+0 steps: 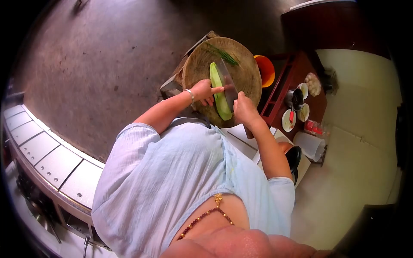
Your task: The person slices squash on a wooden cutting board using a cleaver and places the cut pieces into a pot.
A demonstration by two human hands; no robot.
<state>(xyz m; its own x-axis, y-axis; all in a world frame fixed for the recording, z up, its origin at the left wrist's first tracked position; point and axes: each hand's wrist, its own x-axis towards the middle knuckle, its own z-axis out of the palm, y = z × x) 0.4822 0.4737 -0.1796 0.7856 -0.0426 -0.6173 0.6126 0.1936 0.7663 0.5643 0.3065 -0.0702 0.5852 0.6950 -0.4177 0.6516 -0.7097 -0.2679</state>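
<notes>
On a round wooden chopping block (pixel 195 56) lies a long, pale green gourd (pixel 222 105) that looks peeled. My left hand (pixel 204 91) is closed over its near-left side, with one finger stretched across it towards the blade. A wide-bladed cleaver (pixel 229 84) is in my right hand (pixel 245 109), its handle mostly hidden by the fingers. The blade is alongside the gourd's right side; whether it cuts into the flesh I cannot tell. Thin green stalks (pixel 223 55), like chives or scallions, rest at the far part of the block.
An orange bucket (pixel 265 71) stands right of the block. Beyond it, a red-brown table (pixel 275 98) bears plates (pixel 288 121), a dark pot (pixel 295 99) and a bag of pale round items (pixel 313 84). A black pan (pixel 294 158) is near my right elbow. A tiled counter (pixel 45 151) curves behind at left.
</notes>
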